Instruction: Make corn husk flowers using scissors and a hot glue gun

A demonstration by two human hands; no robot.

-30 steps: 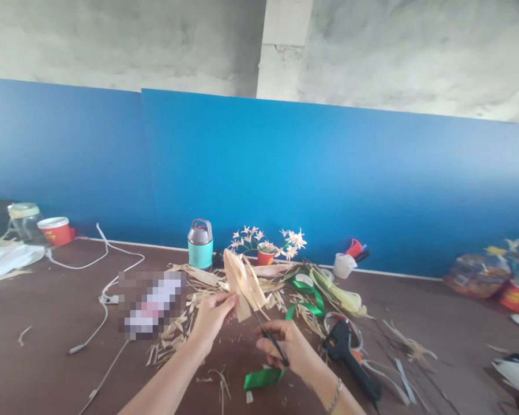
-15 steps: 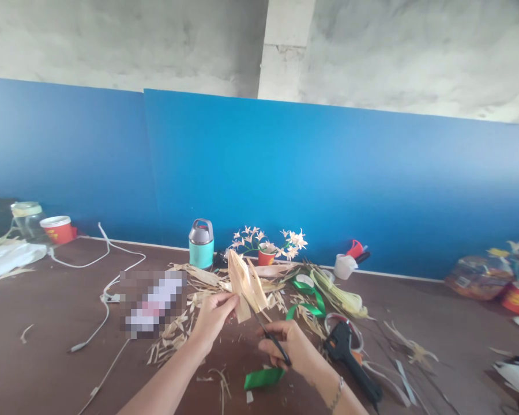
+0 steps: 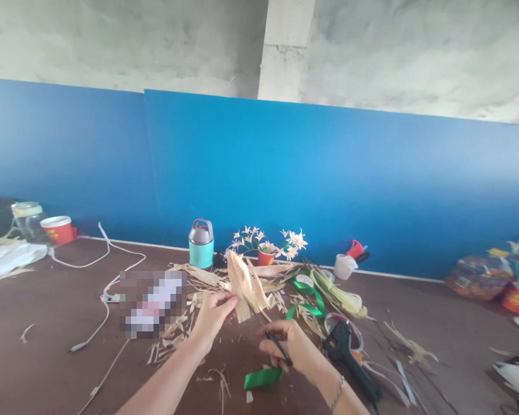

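My left hand pinches a dry, pale corn husk that stands up from the fingers and splits into two wide pieces. In my right hand is a pair of dark scissors, fingers closed round the handles. The blades point up and left to the husk's lower right edge; whether they touch it I cannot tell. Loose husk strips and scraps lie around and behind both hands. A green ribbon piece is on the table below, between my forearms.
A black glue gun lies right of my right hand. Behind stand a teal flask and a red cup with husk flowers. Green ribbon and a husk bundle lie to the right. White cables run along the left.
The husk has shifted very slightly at its lower end. Both hands keep nearly the same place and grip.
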